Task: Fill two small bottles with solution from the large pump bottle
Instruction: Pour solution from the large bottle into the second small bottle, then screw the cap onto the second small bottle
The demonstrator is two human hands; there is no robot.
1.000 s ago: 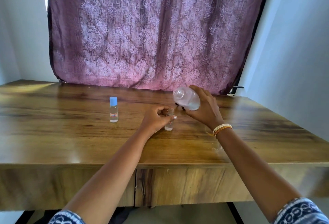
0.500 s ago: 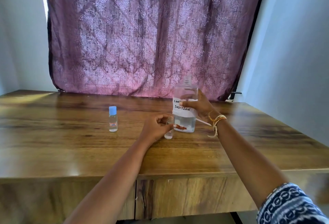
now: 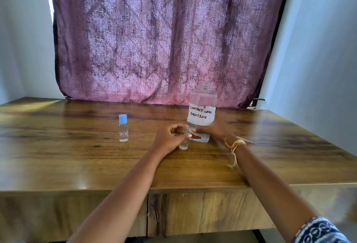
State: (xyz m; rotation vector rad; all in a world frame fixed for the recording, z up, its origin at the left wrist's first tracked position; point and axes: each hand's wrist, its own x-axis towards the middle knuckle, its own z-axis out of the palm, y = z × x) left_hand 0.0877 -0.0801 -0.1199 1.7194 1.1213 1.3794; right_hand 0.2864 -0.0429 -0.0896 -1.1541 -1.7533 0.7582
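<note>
The large bottle stands upright on the wooden surface, its long axis vertical and its open threaded neck pointing straight up with no pump fitted; it is clear plastic, broad and flat-shouldered, with a torn white paper label hand-lettered "CONTACT LENS SOLUTION" and a small reddish mark low on its front. Just in front of it and to its left stands the uncapped small bottle, a slim clear cylinder, also upright, its mouth up and its base on the wood. The left hand has its grip clamped on this small bottle, fingers curled round the upper part with the thumb across the front. The right hand lies low beside the base of the large bottle, blurred; its fingertips reach toward the small bottle's neck, and whether its grip is together or apart cannot be told. A band of yellow and white threads circles the right wrist. Well to the left stands the capped small bottle, upright, clear, with a pale blue cap and a small red-bordered label. The surface is glossy brown wood grain; a patterned mauve curtain hangs behind.
</note>
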